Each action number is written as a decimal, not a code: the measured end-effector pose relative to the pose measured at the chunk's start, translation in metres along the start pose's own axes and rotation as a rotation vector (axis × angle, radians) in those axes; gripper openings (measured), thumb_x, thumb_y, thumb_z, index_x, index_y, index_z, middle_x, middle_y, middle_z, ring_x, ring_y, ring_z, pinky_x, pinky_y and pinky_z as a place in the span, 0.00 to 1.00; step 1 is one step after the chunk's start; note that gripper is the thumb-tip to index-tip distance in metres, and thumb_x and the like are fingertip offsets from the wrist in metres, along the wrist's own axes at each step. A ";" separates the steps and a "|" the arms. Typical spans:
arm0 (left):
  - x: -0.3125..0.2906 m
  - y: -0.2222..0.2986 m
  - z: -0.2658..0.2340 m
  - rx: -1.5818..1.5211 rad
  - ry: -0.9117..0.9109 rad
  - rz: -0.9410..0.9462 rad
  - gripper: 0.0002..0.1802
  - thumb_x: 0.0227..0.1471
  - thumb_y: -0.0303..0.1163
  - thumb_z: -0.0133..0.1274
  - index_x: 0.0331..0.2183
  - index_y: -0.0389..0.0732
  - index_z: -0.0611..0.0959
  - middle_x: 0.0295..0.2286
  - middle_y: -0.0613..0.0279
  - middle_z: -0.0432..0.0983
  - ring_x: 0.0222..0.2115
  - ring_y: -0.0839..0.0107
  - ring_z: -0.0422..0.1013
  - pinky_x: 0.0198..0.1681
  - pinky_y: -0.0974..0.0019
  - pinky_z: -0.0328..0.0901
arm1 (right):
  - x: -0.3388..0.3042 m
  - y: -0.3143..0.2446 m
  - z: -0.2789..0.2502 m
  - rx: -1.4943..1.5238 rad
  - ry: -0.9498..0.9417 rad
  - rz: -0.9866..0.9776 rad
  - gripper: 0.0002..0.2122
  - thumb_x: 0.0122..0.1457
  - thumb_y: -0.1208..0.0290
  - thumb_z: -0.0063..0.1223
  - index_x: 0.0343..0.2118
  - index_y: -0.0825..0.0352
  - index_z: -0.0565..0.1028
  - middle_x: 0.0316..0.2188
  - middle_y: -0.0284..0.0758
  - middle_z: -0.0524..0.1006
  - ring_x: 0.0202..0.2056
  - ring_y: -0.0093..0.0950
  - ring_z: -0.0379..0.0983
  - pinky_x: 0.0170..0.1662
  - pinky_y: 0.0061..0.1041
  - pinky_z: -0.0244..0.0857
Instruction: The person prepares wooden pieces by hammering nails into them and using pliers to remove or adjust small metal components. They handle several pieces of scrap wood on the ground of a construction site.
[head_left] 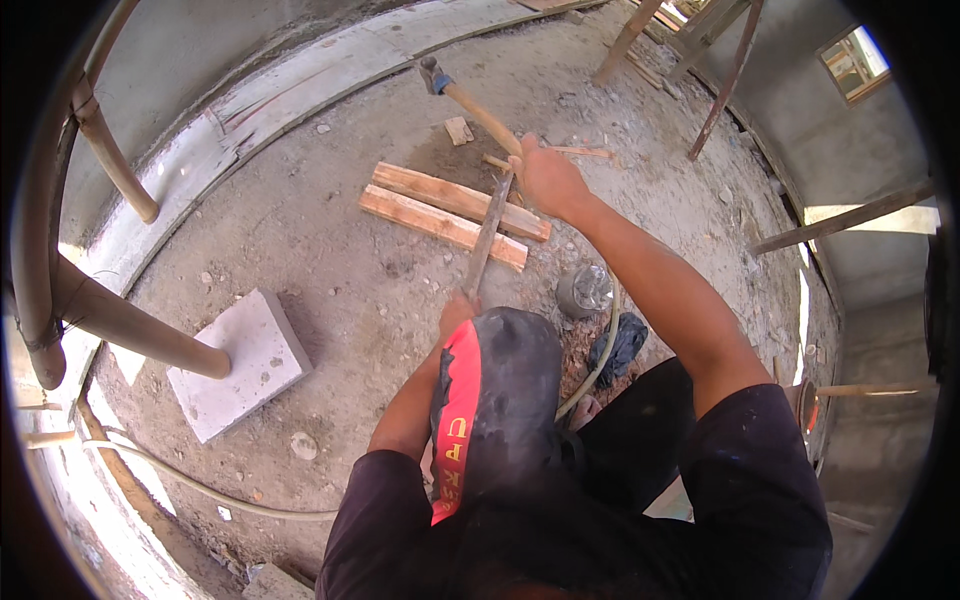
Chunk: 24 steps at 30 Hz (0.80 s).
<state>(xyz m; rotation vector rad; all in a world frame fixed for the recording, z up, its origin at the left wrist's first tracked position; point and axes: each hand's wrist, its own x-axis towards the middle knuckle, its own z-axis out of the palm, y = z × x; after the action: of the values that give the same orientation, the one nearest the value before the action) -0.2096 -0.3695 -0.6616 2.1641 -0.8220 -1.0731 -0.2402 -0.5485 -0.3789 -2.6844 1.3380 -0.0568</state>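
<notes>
My right hand is wrapped round the wooden handle of a hammer, whose metal head with blue at the neck points up and left. My left hand, partly hidden behind my knee, grips the near end of a long, narrow grey-brown bar. I cannot tell whether the bar is wood or metal. It slants across two pale lumber pieces lying side by side on the ground. The bar's far end reaches up close beneath my right hand; whether they touch is unclear.
A pale block lies at the left, with a bamboo pole over it. Near my right knee stand a clear container and a dark plastic bag, beside a hose. Slanting props line the right wall.
</notes>
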 end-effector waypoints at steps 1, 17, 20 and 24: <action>-0.003 0.004 0.001 -0.006 0.001 0.019 0.25 0.56 0.47 0.54 0.43 0.34 0.73 0.35 0.36 0.79 0.40 0.39 0.76 0.43 0.43 0.69 | 0.001 0.014 0.010 -0.004 0.000 0.008 0.16 0.60 0.69 0.45 0.45 0.74 0.77 0.42 0.58 0.78 0.44 0.50 0.77 0.45 0.46 0.71; -0.010 0.011 0.014 0.068 0.004 0.036 0.25 0.57 0.46 0.53 0.43 0.32 0.73 0.35 0.38 0.79 0.40 0.41 0.76 0.43 0.44 0.69 | -0.033 0.040 -0.002 -0.033 -0.008 0.016 0.17 0.64 0.62 0.46 0.44 0.74 0.71 0.37 0.57 0.79 0.39 0.55 0.77 0.44 0.49 0.70; -0.003 0.014 0.014 0.086 -0.002 0.059 0.25 0.57 0.46 0.53 0.43 0.32 0.73 0.35 0.38 0.79 0.39 0.42 0.76 0.42 0.44 0.69 | -0.027 0.072 0.019 -0.234 -0.212 0.004 0.17 0.65 0.60 0.46 0.43 0.73 0.72 0.36 0.58 0.78 0.38 0.56 0.76 0.42 0.51 0.69; -0.006 0.006 0.008 0.110 0.004 0.042 0.25 0.56 0.47 0.54 0.42 0.34 0.73 0.35 0.39 0.79 0.39 0.42 0.76 0.42 0.44 0.69 | -0.026 0.046 -0.011 -0.057 -0.462 0.210 0.16 0.65 0.60 0.46 0.37 0.74 0.72 0.34 0.58 0.78 0.38 0.56 0.76 0.42 0.51 0.69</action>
<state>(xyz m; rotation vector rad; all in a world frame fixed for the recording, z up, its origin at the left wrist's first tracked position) -0.2209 -0.3706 -0.6583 2.2277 -0.9411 -1.0244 -0.2929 -0.5564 -0.3740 -2.3710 1.4603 0.5921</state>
